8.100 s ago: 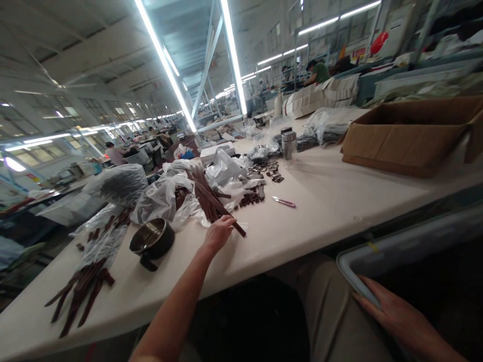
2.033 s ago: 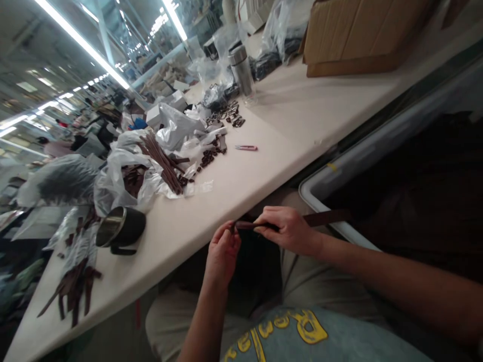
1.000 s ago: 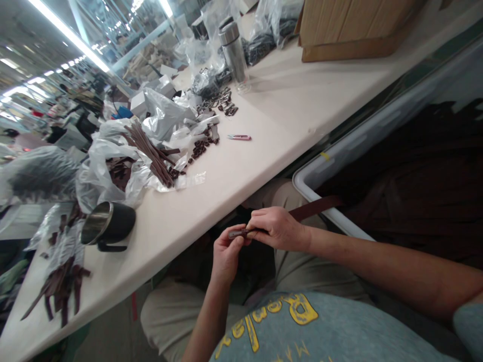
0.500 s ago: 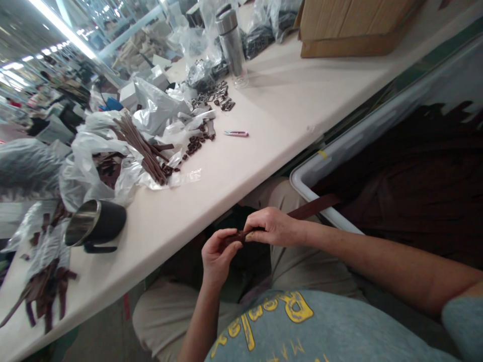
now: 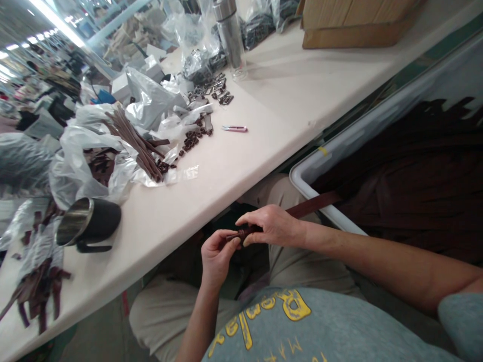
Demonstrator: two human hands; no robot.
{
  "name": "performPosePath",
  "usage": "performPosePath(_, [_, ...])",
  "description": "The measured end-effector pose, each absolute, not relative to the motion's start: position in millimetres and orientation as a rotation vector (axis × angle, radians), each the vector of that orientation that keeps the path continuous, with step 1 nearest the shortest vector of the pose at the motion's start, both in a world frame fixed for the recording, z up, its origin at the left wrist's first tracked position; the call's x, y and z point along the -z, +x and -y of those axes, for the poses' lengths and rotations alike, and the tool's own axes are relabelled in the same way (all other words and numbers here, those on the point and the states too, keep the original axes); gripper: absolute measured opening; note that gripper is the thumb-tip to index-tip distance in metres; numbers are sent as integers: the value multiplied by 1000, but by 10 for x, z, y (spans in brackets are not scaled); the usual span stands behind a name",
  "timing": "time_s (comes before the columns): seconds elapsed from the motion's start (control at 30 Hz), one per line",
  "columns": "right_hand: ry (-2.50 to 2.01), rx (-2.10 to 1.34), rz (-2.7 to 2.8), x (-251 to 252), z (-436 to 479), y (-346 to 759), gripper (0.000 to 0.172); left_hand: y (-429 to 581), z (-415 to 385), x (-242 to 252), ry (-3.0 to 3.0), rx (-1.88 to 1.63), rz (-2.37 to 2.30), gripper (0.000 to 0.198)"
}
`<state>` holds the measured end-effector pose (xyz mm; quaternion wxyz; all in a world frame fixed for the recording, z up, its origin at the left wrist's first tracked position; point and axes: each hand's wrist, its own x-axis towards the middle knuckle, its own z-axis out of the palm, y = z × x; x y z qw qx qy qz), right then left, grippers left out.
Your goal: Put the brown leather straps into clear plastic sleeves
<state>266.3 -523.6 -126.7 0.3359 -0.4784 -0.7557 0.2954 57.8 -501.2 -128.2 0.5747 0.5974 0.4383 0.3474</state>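
Over my lap, both hands work at one end of a dark brown strap (image 5: 314, 205), which runs from under my right palm to the bin at the right. My left hand (image 5: 217, 254) pinches the strap's tip between thumb and fingers. Just beside it, my right hand (image 5: 273, 226) grips the strap between thumb and bent fingers. A small band-like piece seems to sit around the strap between the two hands, but it is too small to make out well.
On the table (image 5: 264, 151) lie pink-handled thread snips (image 5: 234, 128), small brown loops (image 5: 191, 141), metal buckles (image 5: 222, 95) and a bundle of brown strips (image 5: 132, 141). A dark mug (image 5: 98, 221), a bottle (image 5: 231, 42) and a cardboard box (image 5: 350, 25) stand there. A white-rimmed bin (image 5: 302, 176) holds brown straps.
My right fingers have loosened and spread a little, showing more of the strap's end between the hands. The view has shifted slightly, so the table things sit further left.
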Motion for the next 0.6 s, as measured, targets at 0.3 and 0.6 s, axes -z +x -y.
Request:
performPosePath(0.3, [-1243, -790, 2098, 1246, 5227, 2655, 18, 476, 5004, 1297, 1323, -809, -1083, 17])
performPosePath(0.6, [-1133, -1129, 1925, 1124, 5231, 2654, 13, 309, 5101, 1174, 1337, -921, -1076, 13])
